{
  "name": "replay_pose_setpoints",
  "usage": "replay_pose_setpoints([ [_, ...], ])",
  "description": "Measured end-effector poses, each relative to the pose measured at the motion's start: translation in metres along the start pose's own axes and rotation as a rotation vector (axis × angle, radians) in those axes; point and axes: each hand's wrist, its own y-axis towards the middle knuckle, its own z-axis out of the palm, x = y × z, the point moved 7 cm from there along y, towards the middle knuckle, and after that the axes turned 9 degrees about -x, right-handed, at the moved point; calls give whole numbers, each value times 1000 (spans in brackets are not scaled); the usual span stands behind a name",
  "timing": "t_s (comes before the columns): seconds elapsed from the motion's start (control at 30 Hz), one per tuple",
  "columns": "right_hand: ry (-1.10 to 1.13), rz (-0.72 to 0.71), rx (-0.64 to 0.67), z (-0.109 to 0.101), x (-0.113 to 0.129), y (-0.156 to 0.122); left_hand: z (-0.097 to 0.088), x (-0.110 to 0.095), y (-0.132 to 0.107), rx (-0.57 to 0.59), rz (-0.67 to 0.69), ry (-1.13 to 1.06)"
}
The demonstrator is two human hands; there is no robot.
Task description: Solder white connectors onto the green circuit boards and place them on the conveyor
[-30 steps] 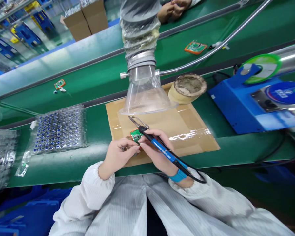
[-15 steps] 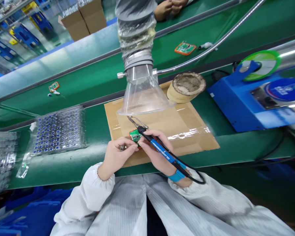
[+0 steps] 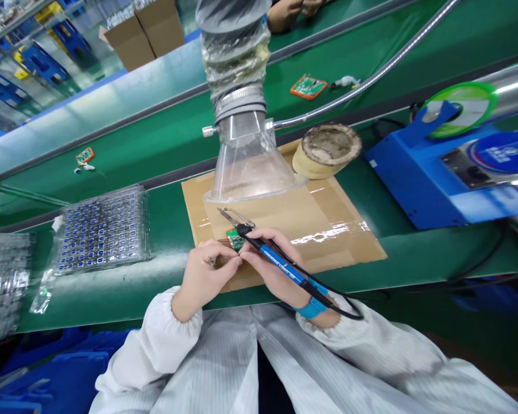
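Note:
My right hand (image 3: 276, 279) is closed around a soldering iron (image 3: 280, 262) with a blue handle and a black cable. Its metal tip points up and left, over a brown cardboard sheet (image 3: 345, 244). Thumb and fingers of my left hand (image 3: 204, 275) are pinched together, and its fingertips meet those of my right hand. Just beyond them is a small green circuit board (image 3: 234, 238) with an orange edge, partly covered by the fingers and the iron. What the left fingers grip is too small and hidden to make out.
A clear fume hood (image 3: 252, 167) hangs over the cardboard. Behind it stands a round yellowish pot (image 3: 311, 164); at right, a blue solder feeder (image 3: 408, 178). Plastic trays (image 3: 99, 230) lie at left. On the green belt are orange-edged boards (image 3: 309, 87). A co-worker's hands (image 3: 285, 14) show at the top.
The boards on the green belt have shifted left. The iron's tip has moved slightly left, and my fingertips have come closer together, covering more of the circuit board's near side.

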Motion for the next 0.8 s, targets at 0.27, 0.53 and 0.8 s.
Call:
replay_pose_setpoints([
  [0.27,81,88,47,6,4,4,-3,2,-2,76,-6,103],
  [0.53,52,28,52,4,-4,2,-5,2,0,44,2,42],
  [0.8,-102,-34,48,5,-1,2,-4,0,2,83,46,106],
])
